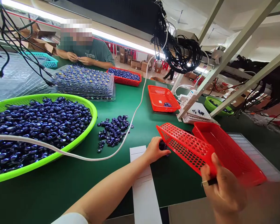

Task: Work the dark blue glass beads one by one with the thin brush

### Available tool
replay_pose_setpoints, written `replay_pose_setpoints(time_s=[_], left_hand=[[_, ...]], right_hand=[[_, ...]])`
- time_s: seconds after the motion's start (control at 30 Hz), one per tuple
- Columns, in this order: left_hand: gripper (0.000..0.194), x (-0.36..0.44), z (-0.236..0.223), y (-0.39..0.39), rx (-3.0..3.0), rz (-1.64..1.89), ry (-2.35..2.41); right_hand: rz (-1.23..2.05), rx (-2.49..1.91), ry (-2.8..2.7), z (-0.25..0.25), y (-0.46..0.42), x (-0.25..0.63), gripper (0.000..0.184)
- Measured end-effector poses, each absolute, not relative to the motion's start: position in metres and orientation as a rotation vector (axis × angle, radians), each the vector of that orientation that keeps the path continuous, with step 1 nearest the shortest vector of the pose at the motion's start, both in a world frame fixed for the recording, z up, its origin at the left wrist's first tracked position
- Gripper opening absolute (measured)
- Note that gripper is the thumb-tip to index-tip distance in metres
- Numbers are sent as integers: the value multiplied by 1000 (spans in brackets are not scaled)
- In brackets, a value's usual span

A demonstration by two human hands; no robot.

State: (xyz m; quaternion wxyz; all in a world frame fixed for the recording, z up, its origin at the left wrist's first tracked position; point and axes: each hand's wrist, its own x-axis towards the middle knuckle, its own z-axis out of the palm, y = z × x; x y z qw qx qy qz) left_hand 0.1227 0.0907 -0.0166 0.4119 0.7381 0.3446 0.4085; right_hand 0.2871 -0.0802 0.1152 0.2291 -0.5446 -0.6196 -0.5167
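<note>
My right hand [224, 186] grips the near end of a red perforated plastic basket [189, 143], which is tilted on its side above the table. A dark band is around one of its fingers. My left hand [156, 151] is cupped at the basket's far end, thumb stretched out, round a clump of shiny dark blue pieces with loops [163, 145]; its other fingers are partly hidden. A loose pile of the same pieces [114, 129] lies on the green table to the left. Farther left, a large lime-green basket [93, 119] is heaped with them.
A second red basket [231, 149] stands at the right; another [163, 90] with a few pieces is farther back. A white cable [102, 159] loops across the table. Stacked clear trays [84, 82] stand before a seated person [98, 51]. Metal posts [205, 84] rise at right.
</note>
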Motion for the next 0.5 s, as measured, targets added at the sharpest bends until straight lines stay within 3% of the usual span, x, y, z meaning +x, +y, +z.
replay_pose_setpoints(time_s=[0.17,0.27,0.37,0.5], left_hand=[[52,123,-15,90,1885,1023,876],[50,123,-15,88,1907,1006,881],[49,124,-15,87,1945,971,864],[48,123,-15,86,1972,950,855]], right_hand=[[-1478,-1557,-1528,114,-76,299,67],[-1400,-1644,-1354,116,-53,313,48],[-1025,-1799,-1201,118,-12,325,34],[-431,-1873,-1098,110,60,331,43]])
